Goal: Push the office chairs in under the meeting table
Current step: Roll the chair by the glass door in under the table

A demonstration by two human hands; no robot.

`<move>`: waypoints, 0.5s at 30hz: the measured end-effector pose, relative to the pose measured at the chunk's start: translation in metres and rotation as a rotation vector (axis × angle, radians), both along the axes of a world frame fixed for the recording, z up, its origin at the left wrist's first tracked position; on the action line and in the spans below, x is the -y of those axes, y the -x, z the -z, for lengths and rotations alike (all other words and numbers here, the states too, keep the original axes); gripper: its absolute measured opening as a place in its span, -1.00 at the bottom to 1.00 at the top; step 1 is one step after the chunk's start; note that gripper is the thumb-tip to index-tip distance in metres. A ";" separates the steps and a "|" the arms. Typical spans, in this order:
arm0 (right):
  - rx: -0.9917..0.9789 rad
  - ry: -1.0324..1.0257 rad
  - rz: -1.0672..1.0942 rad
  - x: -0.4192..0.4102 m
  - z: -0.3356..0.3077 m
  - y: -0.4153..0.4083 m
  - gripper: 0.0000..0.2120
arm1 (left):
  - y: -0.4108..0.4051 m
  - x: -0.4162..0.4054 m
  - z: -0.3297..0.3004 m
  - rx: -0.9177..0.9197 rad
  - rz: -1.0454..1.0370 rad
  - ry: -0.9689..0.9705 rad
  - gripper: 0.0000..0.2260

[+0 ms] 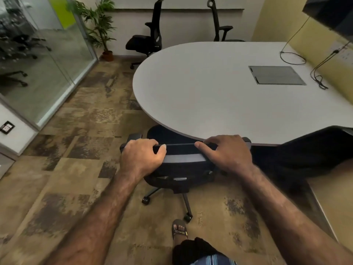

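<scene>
Your left hand (pixel 142 156) and right hand (pixel 227 152) both wrap fingers tight over the chair (pixel 183 161) backrest top, table (pixel 219 88) at 12 o'clock.

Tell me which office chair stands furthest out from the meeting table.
The far-left chair beside the potted plant: its seat is fully clear of the meeting table. The chair under both hands is partly tucked.
</scene>
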State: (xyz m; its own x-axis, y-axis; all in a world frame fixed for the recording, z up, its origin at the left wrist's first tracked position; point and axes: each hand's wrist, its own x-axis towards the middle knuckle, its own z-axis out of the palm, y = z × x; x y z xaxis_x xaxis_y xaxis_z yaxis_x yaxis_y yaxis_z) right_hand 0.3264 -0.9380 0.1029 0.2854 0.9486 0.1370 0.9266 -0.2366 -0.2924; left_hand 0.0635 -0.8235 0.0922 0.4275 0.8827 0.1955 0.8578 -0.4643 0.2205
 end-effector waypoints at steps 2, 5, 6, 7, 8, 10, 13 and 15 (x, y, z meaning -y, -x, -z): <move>-0.006 0.000 0.020 -0.006 0.000 -0.014 -0.18 | -0.017 -0.010 0.000 -0.006 0.020 0.002 -0.48; 0.002 -0.016 0.057 -0.017 0.003 -0.035 -0.17 | -0.043 -0.028 0.000 -0.019 0.051 0.027 -0.46; 0.000 -0.027 0.071 -0.021 0.004 -0.043 -0.17 | -0.051 -0.034 -0.001 -0.023 0.070 0.034 -0.45; -0.002 -0.034 0.085 -0.025 0.005 -0.050 -0.18 | -0.060 -0.041 -0.001 -0.022 0.090 0.037 -0.45; 0.000 -0.040 0.096 -0.029 0.006 -0.058 -0.18 | -0.069 -0.047 -0.001 -0.017 0.107 0.036 -0.46; 0.007 -0.053 0.115 -0.037 0.005 -0.075 -0.21 | -0.087 -0.058 0.000 -0.013 0.127 0.030 -0.45; 0.001 -0.053 0.142 -0.047 0.001 -0.095 -0.26 | -0.112 -0.071 0.003 -0.022 0.143 0.034 -0.45; 0.010 -0.041 0.156 -0.053 0.002 -0.099 -0.29 | -0.119 -0.081 0.006 -0.015 0.152 0.027 -0.45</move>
